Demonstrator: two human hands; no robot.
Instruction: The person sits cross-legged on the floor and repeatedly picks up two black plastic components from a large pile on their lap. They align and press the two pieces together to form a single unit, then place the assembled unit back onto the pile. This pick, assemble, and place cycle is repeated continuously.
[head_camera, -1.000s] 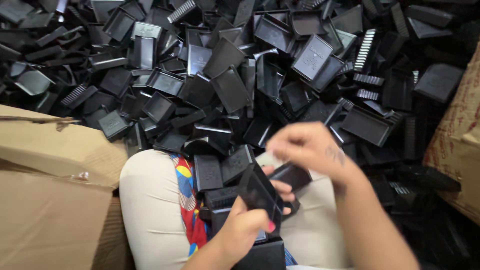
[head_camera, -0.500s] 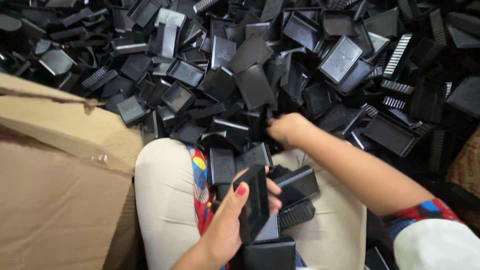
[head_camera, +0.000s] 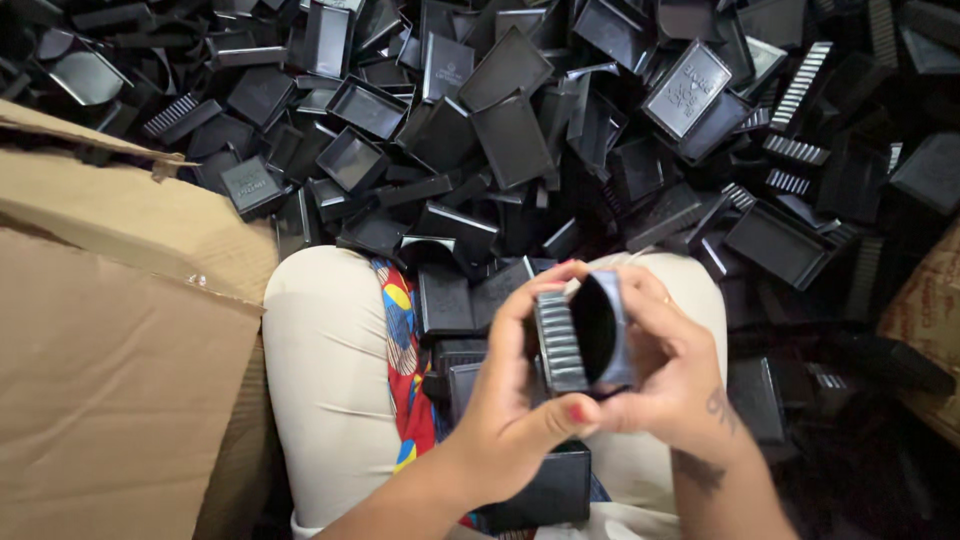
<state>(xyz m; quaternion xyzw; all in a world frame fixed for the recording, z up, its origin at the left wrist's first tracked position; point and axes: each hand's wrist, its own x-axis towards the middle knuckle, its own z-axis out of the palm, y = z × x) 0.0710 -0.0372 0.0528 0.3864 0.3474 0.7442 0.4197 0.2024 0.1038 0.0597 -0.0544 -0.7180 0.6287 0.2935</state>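
R hand (head_camera: 672, 372) back from the pile (head_camera: 560, 130), now w/ L hand (head_camera: 520, 400) gripping black tray (head_camera: 598, 330) + ribbed insert (head_camera: 560, 342) together over lap; fitting looks underway.

A large brown cardboard box (head_camera: 120, 340) fills the left side, its corrugated flap (head_camera: 110, 200) folded open beside the person's knee. At the right edge, part of a second brown carton (head_camera: 925, 320) shows, with faint printing on its face that is too small to make out. Some black plastic pieces in the pile, such as a rectangular lid (head_camera: 686, 88) near the top, appear to bear pale embossed marks.
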